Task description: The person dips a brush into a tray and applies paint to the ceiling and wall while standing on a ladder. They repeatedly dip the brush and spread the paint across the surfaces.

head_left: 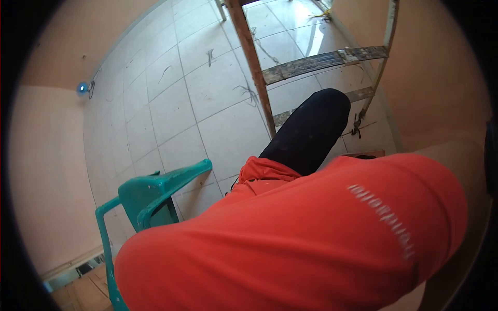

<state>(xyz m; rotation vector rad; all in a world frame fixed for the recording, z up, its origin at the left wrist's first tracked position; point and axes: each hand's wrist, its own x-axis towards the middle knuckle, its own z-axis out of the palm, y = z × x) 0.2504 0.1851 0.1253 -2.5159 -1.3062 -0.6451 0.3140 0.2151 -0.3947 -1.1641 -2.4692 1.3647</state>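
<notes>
Neither of my hands shows in the head view. My red shirt (290, 228) fills the lower part of the picture, with white lettering on it. One leg in dark trousers (311, 129) reaches forward to the foot of a ladder (311, 65) with worn, paint-spotted steps. A bare arm (469, 259) runs down the right edge, and its hand is out of view. On the lower left, beside my shirt, is a green plastic chair (140, 197).
White floor tiles (176, 114) carry scattered bits of wire or string (210, 57). A small blue object (82, 88) lies by the left wall (46, 155). The right wall (436, 78) is close to the ladder. Brown tiles (85, 293) show at the lower left.
</notes>
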